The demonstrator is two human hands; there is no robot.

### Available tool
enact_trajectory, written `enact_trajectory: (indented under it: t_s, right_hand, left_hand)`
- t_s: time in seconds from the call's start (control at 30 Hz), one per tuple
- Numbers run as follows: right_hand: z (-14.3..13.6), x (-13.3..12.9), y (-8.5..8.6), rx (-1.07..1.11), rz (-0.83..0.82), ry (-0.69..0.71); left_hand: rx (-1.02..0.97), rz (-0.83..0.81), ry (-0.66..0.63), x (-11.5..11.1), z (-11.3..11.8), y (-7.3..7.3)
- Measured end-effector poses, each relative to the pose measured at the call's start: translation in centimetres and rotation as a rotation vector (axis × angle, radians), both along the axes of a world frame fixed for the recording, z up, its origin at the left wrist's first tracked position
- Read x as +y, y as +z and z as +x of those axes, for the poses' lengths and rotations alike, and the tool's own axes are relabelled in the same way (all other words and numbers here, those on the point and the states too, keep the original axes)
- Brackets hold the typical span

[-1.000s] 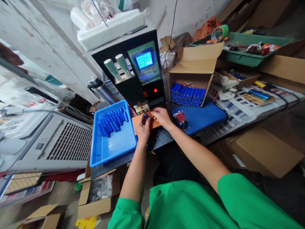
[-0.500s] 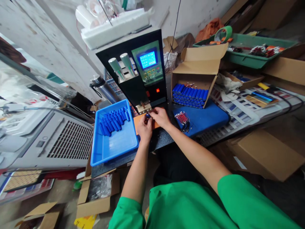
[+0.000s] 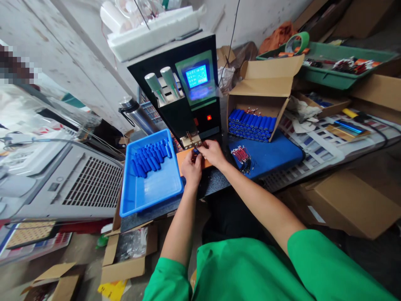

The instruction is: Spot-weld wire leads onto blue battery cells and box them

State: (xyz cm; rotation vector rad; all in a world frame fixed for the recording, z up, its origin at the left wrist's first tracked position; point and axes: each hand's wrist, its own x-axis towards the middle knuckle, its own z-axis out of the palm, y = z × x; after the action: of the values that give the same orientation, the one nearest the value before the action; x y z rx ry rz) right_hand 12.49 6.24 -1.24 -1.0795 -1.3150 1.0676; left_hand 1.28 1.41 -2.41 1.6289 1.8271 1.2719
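My left hand (image 3: 191,168) is closed around a dark blue cylindrical battery cell (image 3: 196,151), held end-up under the electrode pins (image 3: 189,136) of a black spot-welding machine (image 3: 180,117). Fingers of my right hand (image 3: 213,153) pinch together at the top of that cell; whatever is between them is too small to make out. An orange pad (image 3: 183,158) lies beneath both hands. To the left, a blue tray (image 3: 153,193) carries rows of blue cells (image 3: 145,161). Right of my hands, a bundle of red and black wire leads (image 3: 241,155) rests on a blue surface (image 3: 271,154).
An open cardboard box (image 3: 266,79) full of blue cells (image 3: 252,121) stands right of the machine. Behind the tray is a steel flask (image 3: 138,115). A green tray (image 3: 336,77) with wires and tape sits at back right. White foam (image 3: 156,33) tops the machine.
The view has shifted slightly. Both hands keep nearly the same place and grip below the electrode pins.
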Motion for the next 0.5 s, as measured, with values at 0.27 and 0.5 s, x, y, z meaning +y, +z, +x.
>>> enact_trajectory:
  t_s: [0.27, 0.5]
  right_hand:
    - [0.05, -0.26, 0.30, 0.024, -0.023, -0.018]
    - [0.02, -0.46, 0.36, 0.011, -0.017, -0.027]
  left_hand:
    - [0.004, 0.005, 0.002, 0.02, -0.02, -0.05]
    - [0.033, 0.000, 0.007, -0.12, 0.01, 0.06]
